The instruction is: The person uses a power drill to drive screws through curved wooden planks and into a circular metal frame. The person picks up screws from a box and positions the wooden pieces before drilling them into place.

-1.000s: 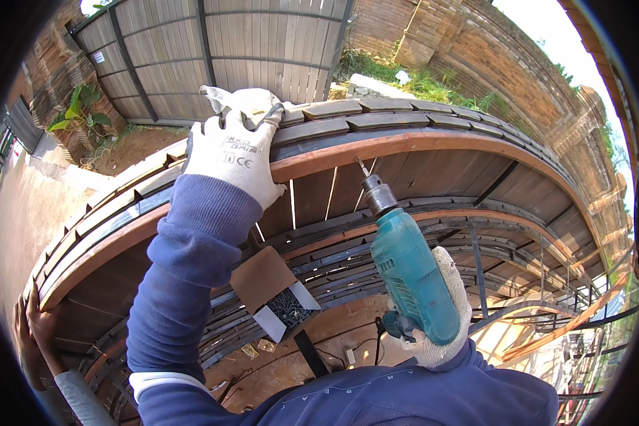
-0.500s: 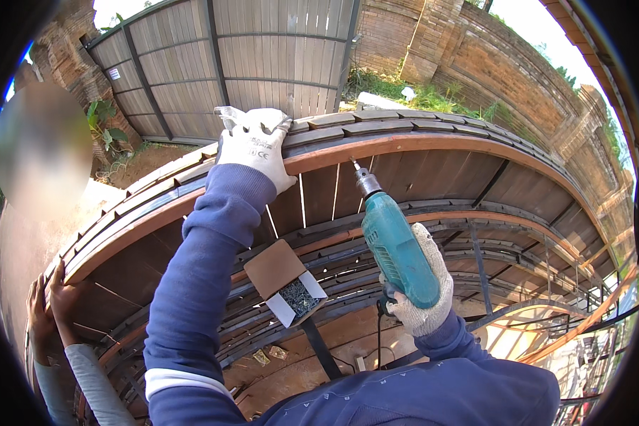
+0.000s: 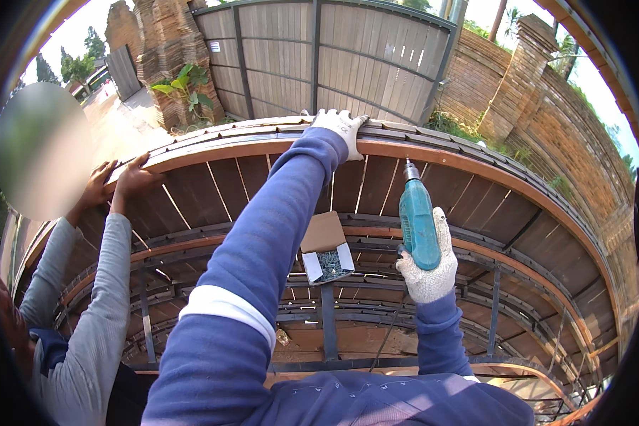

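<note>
My left hand (image 3: 342, 133), in a white work glove, is closed over the top edge of a curved roof frame. It grips the reddish-brown wooden strip (image 3: 476, 163) there, beside the stacked dark shingles. In my right hand (image 3: 437, 275), also gloved, is a teal power drill (image 3: 419, 221). The drill points away from me, with its chuck just below the strip and its tip at or close to the wood; whether it touches I cannot tell. Between my arms an open cardboard box (image 3: 323, 232) holds many small grey screws (image 3: 331, 264).
At the left, a co-worker's hands (image 3: 131, 179) hold the same strip. Lower curved tiers with dark metal posts (image 3: 329, 319) lie beneath. A cord hangs below the drill. Beyond the rim stand a wooden gate (image 3: 277, 57) and a brick wall (image 3: 547, 106).
The view has swung left, showing more of the co-worker, whose hands have shifted along the strip. My drill is now more upright, its tip still near the strip. My left hand keeps its hold.
</note>
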`<state>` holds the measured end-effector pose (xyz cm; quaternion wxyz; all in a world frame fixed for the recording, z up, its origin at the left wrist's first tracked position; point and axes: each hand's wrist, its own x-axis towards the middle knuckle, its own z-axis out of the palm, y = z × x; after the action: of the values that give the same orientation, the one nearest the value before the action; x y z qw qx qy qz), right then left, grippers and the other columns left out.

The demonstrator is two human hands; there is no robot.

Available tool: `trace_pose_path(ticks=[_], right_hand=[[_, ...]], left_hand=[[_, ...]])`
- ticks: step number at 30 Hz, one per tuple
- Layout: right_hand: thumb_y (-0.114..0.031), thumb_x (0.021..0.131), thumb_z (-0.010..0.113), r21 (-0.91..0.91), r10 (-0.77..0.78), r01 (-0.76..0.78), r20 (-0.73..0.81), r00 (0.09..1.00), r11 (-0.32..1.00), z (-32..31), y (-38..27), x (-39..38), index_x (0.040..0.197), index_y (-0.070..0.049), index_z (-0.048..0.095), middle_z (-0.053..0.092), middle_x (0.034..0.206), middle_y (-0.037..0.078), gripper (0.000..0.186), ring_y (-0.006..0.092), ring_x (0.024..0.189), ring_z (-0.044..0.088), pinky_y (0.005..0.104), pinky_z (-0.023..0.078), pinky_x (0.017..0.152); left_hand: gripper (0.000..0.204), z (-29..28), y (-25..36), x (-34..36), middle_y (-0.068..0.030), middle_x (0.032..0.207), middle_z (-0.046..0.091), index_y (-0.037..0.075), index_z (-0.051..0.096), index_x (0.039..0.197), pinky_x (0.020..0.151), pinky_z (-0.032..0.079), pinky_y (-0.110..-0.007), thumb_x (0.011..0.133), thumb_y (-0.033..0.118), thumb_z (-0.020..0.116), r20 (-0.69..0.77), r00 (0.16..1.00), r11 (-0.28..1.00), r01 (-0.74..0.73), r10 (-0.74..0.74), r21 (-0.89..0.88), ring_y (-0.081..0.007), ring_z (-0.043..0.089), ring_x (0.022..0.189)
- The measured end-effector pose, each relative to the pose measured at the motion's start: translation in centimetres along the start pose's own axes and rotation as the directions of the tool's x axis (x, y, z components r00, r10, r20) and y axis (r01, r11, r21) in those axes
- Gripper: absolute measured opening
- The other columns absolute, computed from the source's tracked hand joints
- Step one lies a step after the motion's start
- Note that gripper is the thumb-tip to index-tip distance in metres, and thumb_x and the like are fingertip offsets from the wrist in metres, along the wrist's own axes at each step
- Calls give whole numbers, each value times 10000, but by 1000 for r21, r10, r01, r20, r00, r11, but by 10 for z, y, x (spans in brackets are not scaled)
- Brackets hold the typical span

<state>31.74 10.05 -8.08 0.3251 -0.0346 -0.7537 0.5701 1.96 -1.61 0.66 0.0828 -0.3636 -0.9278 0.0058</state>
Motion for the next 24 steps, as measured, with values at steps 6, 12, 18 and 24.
trace_pose_path(ticks=[6, 12, 18, 24], right_hand=[[8, 768, 751, 212, 3, -4, 6, 1000, 977, -13, 17, -5, 1631, -25, 328, 611, 1375, 171, 961, 229, 1070, 692, 338, 603, 880], [-93, 697, 523, 654, 164, -141, 26, 986, 744, -44, 14, -46, 1608, -54, 348, 593, 1274, 233, 928, 318, 878, 686, 444, 631, 772], [-239, 744, 830, 701, 113, -457, 479, 871, 547, -1, 26, -120, 1625, -48, 305, 542, 1426, 181, 1044, 291, 1133, 652, 442, 580, 963], [-263, 753, 948, 350, -150, -471, 899, 411, 810, 53, 53, -130, 1626, 19, 289, 504, 1541, 183, 1130, 280, 1379, 554, 436, 454, 1153]], left_hand=[[938, 11, 12, -11, -140, 1590, 445, 174, 387, 1620, 1269, 242, -544, 853, 530, 792, -53, 995, 993, 88, -84, 73, -334, 364, 1515], [962, 59, 80, -131, -209, 1633, 392, 95, 281, 1648, 1247, 308, -502, 913, 493, 757, -238, 907, 739, 109, -348, -664, -356, 380, 1518], [847, 108, 126, -297, -117, 1336, 643, 72, 434, 1544, 1126, 498, -453, 922, 540, 770, 174, 978, -664, 54, -116, -746, -244, 614, 1295], [587, 181, 101, -405, -165, 1107, 714, 28, 639, 1224, 987, 593, -514, 907, 499, 788, 332, 768, -814, -396, -547, -425, -324, 726, 1054]])
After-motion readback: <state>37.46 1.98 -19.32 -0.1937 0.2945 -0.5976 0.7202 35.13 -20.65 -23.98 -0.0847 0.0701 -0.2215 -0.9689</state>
